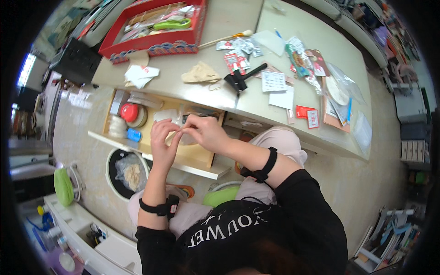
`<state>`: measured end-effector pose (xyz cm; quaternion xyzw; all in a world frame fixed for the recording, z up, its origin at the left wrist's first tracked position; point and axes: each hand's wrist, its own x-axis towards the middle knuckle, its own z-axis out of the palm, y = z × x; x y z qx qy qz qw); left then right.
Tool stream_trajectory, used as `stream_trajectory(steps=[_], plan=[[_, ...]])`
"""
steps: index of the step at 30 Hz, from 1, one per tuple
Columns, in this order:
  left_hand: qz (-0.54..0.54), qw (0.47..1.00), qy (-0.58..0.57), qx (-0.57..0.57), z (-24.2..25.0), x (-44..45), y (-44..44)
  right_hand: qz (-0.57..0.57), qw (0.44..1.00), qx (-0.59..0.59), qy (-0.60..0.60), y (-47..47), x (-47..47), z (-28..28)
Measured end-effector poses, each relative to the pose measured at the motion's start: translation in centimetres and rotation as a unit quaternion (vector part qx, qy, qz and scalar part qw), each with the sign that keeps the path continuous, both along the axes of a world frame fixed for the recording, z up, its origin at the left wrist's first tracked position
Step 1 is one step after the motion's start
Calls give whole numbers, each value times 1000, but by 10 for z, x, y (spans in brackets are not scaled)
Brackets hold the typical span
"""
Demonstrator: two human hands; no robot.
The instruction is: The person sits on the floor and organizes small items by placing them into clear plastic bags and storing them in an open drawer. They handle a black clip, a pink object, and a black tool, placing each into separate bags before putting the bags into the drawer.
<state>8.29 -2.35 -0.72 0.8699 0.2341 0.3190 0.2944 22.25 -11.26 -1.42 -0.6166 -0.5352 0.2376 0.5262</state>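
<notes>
Over the pulled-out wooden drawer [192,156], my left hand [164,137] and my right hand [206,132] meet at the fingertips. A small thing seems pinched between them, too small to name. Beneath and left of the hands, the drawer holds a round container with a red lid [129,112], a white roll [117,126], a small blue container [134,135] and a grey box [119,101]. Above the drawer, a crumpled beige cloth [201,73] and a white piece of paper [141,75] lie on the table.
A red box [147,51] of tools stands at the table's back left. A brush [227,38], a black clamp-like tool [239,80], small packets [312,118] and white cards [282,98] lie on the table [340,144]. A lined bin [127,173] stands on the floor below the drawer.
</notes>
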Motion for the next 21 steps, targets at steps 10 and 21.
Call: stream_trajectory(steps=[10,21], plan=[[-24,998,24,44,10,1,-5,13,999,38,6,0,0,-3],[-8,1000,11,-4,11,-6,6,-13,995,33,97,-1,6,7]])
